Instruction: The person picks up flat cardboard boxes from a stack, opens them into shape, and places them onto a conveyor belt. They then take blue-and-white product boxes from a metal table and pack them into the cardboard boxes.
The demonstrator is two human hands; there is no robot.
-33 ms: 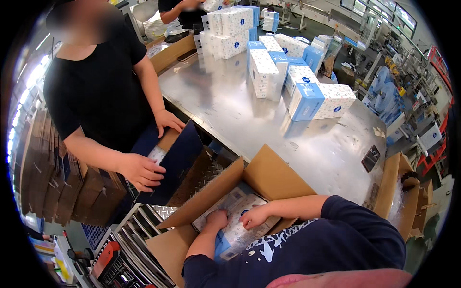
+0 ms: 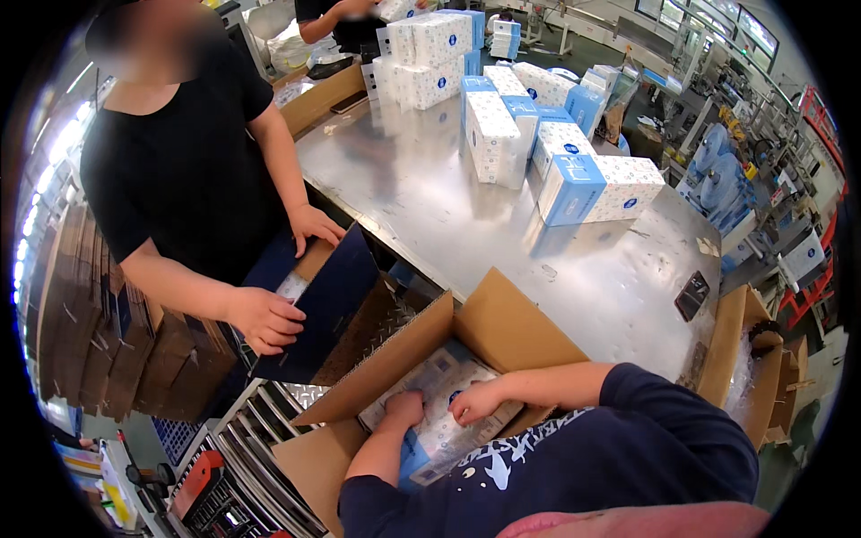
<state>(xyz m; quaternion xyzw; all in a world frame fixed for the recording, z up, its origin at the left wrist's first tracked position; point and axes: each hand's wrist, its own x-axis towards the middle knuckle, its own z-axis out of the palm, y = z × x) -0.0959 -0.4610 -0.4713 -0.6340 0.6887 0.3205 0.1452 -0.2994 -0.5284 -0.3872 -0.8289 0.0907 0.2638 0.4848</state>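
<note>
An open cardboard box point(image 2: 386, 381) stands before me, with white-and-blue plastic-wrapped packs point(image 2: 446, 372) inside it. They look like tissue packs. My left hand point(image 2: 404, 410) reaches into the box and rests on the packs, its fingers curled under and mostly hidden. Just to its right, my right hand point(image 2: 477, 403) is closed against the top of the wrapped packs, fingers bent inward. What either hand grips, if anything, does not show.
Across from me, a co-worker's hands point(image 2: 267, 320) are at a dark blue box point(image 2: 327, 309). More wrapped packs point(image 2: 565, 179) stand on the metal table point(image 2: 404, 197), and a phone point(image 2: 692, 296) lies near its right edge. Rollers point(image 2: 260, 448) run at lower left; flattened cartons point(image 2: 99, 332) stand beyond.
The co-worker's nearer hand has shifted slightly left along the dark blue box. My own hands look almost the same.
</note>
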